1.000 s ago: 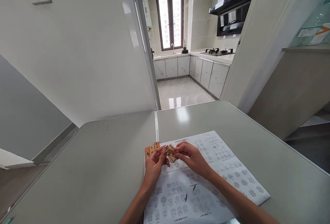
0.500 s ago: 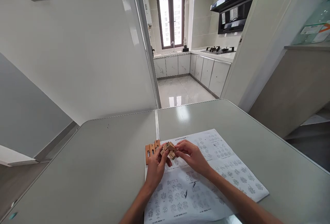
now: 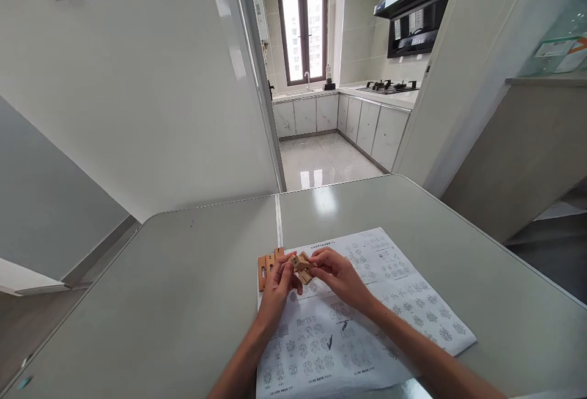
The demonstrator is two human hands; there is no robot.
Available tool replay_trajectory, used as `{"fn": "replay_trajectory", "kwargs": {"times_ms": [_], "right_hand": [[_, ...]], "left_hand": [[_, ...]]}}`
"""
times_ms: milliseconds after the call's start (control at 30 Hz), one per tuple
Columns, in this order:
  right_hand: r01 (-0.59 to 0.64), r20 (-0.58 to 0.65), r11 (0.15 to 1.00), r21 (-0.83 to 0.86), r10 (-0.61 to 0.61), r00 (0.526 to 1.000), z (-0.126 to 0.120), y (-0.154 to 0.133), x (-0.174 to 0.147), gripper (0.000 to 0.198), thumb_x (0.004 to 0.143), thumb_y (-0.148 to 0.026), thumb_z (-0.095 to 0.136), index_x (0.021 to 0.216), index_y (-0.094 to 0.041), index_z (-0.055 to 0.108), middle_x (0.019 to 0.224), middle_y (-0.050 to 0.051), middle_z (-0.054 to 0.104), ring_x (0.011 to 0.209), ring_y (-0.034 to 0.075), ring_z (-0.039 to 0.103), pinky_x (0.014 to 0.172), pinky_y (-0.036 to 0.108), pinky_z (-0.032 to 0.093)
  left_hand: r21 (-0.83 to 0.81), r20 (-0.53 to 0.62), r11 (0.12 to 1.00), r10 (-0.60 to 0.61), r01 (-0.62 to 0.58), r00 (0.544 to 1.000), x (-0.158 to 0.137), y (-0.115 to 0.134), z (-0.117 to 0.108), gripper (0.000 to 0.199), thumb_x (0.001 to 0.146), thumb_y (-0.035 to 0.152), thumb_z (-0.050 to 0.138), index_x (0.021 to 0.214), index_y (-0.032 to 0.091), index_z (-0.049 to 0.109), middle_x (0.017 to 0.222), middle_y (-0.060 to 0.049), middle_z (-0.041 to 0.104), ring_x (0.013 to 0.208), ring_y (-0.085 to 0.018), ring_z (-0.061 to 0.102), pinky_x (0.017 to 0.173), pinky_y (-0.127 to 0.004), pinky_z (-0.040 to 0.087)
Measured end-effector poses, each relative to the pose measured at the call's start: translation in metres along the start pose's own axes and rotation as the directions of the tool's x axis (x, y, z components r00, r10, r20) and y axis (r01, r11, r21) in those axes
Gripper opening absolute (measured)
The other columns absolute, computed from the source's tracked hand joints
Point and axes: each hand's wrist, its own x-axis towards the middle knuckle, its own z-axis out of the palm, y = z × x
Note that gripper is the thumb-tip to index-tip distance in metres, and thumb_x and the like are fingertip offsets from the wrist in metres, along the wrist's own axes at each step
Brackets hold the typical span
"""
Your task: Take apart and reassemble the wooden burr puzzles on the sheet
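Observation:
Between my hands, above the paper, is a small cluster of interlocked wooden puzzle pieces (image 3: 303,269), with a dark number marked on one end. My left hand (image 3: 279,287) pinches the cluster's left side between thumb and fingers. On the right side, the thumb and index finger of my right hand (image 3: 338,275) grip it too. Several notched, numbered wooden pieces (image 3: 262,274) lie side by side just left of my left hand, which partly covers them. Beneath both hands spreads a large printed instruction sheet (image 3: 362,356) with rows of puzzle diagrams.
The sheet lies on a grey-green table (image 3: 183,301) with a pale seam (image 3: 279,221) running away from me. A small teal object (image 3: 24,383) shows at the lower left edge. Beyond the table, a doorway leads to a kitchen with a gas stove (image 3: 391,87) and white cabinets (image 3: 362,119).
My left hand's fingers have shifted slightly on the cluster, and the numbered piece in it has turned and moved a little left. My right hand keeps its grip almost in place.

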Motion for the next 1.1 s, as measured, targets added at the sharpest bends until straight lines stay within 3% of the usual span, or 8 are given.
{"fn": "replay_trajectory", "kwargs": {"times_ms": [100,233,333,533,700,833,967,1100], "right_hand": [[0.02,0.001,0.999,-0.026,-0.02,1.0,0.0,-0.002,0.0,0.018,0.094,-0.041,0.071,0.101,-0.025,0.071,0.11,0.006,0.063,0.094,0.022,0.07,0.087,0.04,0.062],[0.029,0.02,0.999,-0.043,-0.028,0.999,0.0,-0.003,0.001,0.018,0.096,-0.039,0.069,0.109,-0.026,0.068,0.109,0.004,0.065,0.091,0.02,0.071,0.085,0.038,0.062],[0.059,-0.001,0.992,-0.113,-0.059,0.998,-0.001,-0.005,0.001,0.017,0.096,-0.041,0.068,0.103,-0.025,0.069,0.109,0.006,0.065,0.092,0.021,0.071,0.084,0.038,0.063],[0.054,0.001,0.988,-0.143,-0.055,0.998,0.003,-0.009,-0.002,0.02,0.093,-0.043,0.072,0.09,-0.023,0.07,0.1,0.005,0.067,0.089,0.022,0.07,0.082,0.04,0.064],[-0.059,0.018,0.998,0.011,0.059,0.998,0.008,-0.007,-0.004,0.022,0.091,-0.043,0.074,0.093,-0.023,0.065,0.109,0.006,0.069,0.091,0.022,0.073,0.085,0.042,0.063],[-0.073,0.028,0.997,-0.002,0.073,0.997,0.008,-0.007,-0.004,0.023,0.093,-0.044,0.07,0.097,-0.023,0.063,0.118,0.007,0.069,0.086,0.02,0.072,0.083,0.04,0.062],[-0.013,0.021,0.995,-0.099,0.015,1.0,0.007,-0.012,-0.004,0.021,0.096,-0.044,0.066,0.097,-0.023,0.064,0.137,0.01,0.06,0.074,0.015,0.069,0.068,0.035,0.06],[0.006,0.017,0.991,-0.136,-0.004,1.0,0.006,-0.017,-0.005,0.02,0.098,-0.044,0.064,0.098,-0.024,0.063,0.132,0.009,0.063,0.073,0.015,0.068,0.06,0.032,0.055]], "left_hand": [[-0.062,-0.004,0.997,-0.054,0.054,0.999,-0.001,0.002,0.001,0.052,0.091,0.059,0.066,0.129,0.023,0.063,0.082,0.0,0.066,0.059,-0.01,0.056,0.064,-0.026,0.049],[-0.187,-0.022,0.977,-0.104,0.098,0.994,0.001,0.005,0.0,0.05,0.083,0.055,0.077,0.121,0.022,0.069,0.098,-0.005,0.071,0.072,-0.015,0.065,0.072,-0.03,0.056],[-0.221,-0.011,0.965,-0.145,0.139,0.989,0.003,0.006,-0.001,0.052,0.08,0.053,0.081,0.117,0.019,0.07,0.102,-0.007,0.073,0.072,-0.017,0.068,0.074,-0.033,0.06],[0.02,-0.06,0.999,-0.045,0.046,0.997,-0.001,0.01,0.002,0.049,0.09,0.061,0.065,0.113,0.019,0.068,0.079,-0.003,0.072,0.06,-0.018,0.068,0.064,-0.034,0.059],[0.191,-0.056,0.981,0.004,0.007,0.998,-0.005,0.009,0.007,0.061,0.097,0.069,0.045,0.128,0.019,0.062,0.063,0.003,0.059,0.044,-0.012,0.049,0.046,-0.026,0.04],[0.182,-0.019,0.983,-0.015,0.018,1.0,-0.004,0.007,0.008,0.061,0.096,0.07,0.046,0.13,0.022,0.063,0.063,0.004,0.046,0.051,-0.013,0.038,0.047,-0.025,0.032],[0.159,0.018,0.986,-0.042,0.038,0.999,-0.004,0.009,0.007,0.059,0.096,0.068,0.048,0.131,0.023,0.063,0.062,0.004,0.041,0.052,-0.013,0.034,0.049,-0.025,0.031],[0.162,0.041,0.986,-0.056,0.049,0.998,-0.006,0.013,0.008,0.059,0.098,0.065,0.044,0.134,0.022,0.061,0.064,0.004,0.042,0.053,-0.012,0.034,0.05,-0.024,0.032]]}}
